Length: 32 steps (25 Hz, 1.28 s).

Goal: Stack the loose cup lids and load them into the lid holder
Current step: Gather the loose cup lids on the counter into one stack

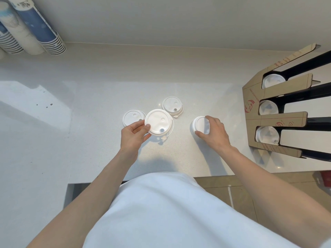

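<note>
At far left, three stacks of cups lie on their sides, cut off by the frame's edge. On the white surface are four groups of white lids; how many lids each group holds cannot be told. The leftmost lid lies flat, partly hidden behind the left hand. That hand grips the edge of a larger-looking stack, thumb on top, lifted nearer the camera. Behind it, a third group rests apart from both hands. The right hand is closed around a fourth stack, its fingers covering the near side. At right, the holder shows three slots, each with lids inside; its far end runs out of view.
</note>
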Motion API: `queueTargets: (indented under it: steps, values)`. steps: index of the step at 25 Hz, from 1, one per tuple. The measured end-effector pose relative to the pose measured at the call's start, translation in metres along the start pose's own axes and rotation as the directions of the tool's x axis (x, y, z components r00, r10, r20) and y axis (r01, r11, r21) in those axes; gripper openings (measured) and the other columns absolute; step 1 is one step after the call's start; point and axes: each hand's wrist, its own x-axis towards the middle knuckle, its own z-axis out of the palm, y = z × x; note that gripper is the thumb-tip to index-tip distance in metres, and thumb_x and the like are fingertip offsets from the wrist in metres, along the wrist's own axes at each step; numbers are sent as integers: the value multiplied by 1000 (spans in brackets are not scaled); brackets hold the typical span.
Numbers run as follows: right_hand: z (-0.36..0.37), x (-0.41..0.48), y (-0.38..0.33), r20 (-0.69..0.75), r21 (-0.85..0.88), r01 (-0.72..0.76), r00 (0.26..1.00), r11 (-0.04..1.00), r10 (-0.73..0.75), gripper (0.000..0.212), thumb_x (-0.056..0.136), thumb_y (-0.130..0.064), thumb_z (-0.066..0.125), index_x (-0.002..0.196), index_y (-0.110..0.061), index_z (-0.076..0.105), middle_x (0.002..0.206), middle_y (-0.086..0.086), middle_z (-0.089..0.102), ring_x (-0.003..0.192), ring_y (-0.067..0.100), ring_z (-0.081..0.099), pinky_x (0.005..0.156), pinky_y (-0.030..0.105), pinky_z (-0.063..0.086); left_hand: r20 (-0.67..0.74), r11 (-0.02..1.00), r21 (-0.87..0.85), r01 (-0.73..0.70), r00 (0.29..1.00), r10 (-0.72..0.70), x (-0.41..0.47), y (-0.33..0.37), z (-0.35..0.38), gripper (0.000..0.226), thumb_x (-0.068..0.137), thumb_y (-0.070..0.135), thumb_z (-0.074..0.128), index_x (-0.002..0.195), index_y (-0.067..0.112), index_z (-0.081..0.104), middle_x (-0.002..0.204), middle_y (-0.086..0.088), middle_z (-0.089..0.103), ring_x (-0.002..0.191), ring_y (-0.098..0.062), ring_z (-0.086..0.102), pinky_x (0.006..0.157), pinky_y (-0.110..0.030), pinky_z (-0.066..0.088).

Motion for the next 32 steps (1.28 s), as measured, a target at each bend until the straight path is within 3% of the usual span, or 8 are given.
queueTargets:
  steps: [5, 9, 13, 18, 21, 25, 32]
  values:
    - [-8, -19, -42, -125, 296, 136, 987, 945, -102, 68, 74, -54, 75, 133, -33, 49, 135, -5, 48, 122, 17, 47, 91, 30, 40, -5, 1000, -9, -3, 1000, 3, 0, 0, -2, 40, 94, 1, 66, 133, -6, 60, 128, -24, 69, 123, -34, 66, 107, -47, 52]
    - [-14, -31, -78, -135, 453, 227, 973, 862, -185, 60, 67, -60, 77, 119, -44, 51, 121, -12, 46, 111, 7, 53, 90, 28, 50, -5, 1000, -9, -16, 1000, 16, 0, 1, -1, 38, 94, 2, 67, 130, -7, 61, 126, -24, 70, 121, -34, 67, 105, -44, 54]
    - [-9, -37, -99, -134, 453, 295, 955, 841, -263, 52, 67, -62, 77, 108, -49, 48, 118, -12, 44, 112, 2, 52, 88, 27, 52, 11, 999, -6, -39, 999, 39, -2, 3, -1, 35, 93, 3, 67, 127, -5, 65, 122, -22, 72, 117, -32, 70, 102, -41, 56]
    - [1, -39, -110, -133, 445, 326, 945, 834, -299, 51, 66, -60, 79, 107, -41, 56, 117, -12, 42, 110, -17, 43, 80, 12, 41, 19, 999, -13, -52, 998, 52, -4, 5, 0, 33, 93, 5, 69, 124, -4, 67, 119, -22, 74, 114, -32, 71, 101, -42, 57]
    - [8, -41, -113, -153, 501, 333, 943, 799, -297, 41, 75, -46, 81, 109, -32, 63, 119, -8, 46, 111, -7, 48, 85, 20, 48, 27, 999, -15, -52, 998, 53, -5, 5, -1, 30, 92, 5, 69, 121, -1, 69, 115, -19, 75, 112, -31, 73, 100, -41, 58]
    - [13, -44, -116, -214, 565, 356, 935, 744, -284, 15, 96, -20, 62, 109, -23, 69, 117, -3, 54, 112, 7, 55, 89, 34, 54, 34, 998, -28, -59, 998, 60, -8, 5, -1, 26, 90, 5, 70, 116, 5, 72, 108, -13, 77, 110, -28, 74, 95, -35, 60]
    - [11, -38, -119, -120, 709, 193, 981, 678, -154, 26, 95, -11, 61, 120, -17, 64, 115, -4, 67, 108, 17, 62, 80, 10, 49, 44, 997, -33, -66, 997, 67, -10, 5, -3, 31, 90, 6, 71, 121, 4, 70, 116, -16, 75, 113, -28, 73, 93, -33, 61]
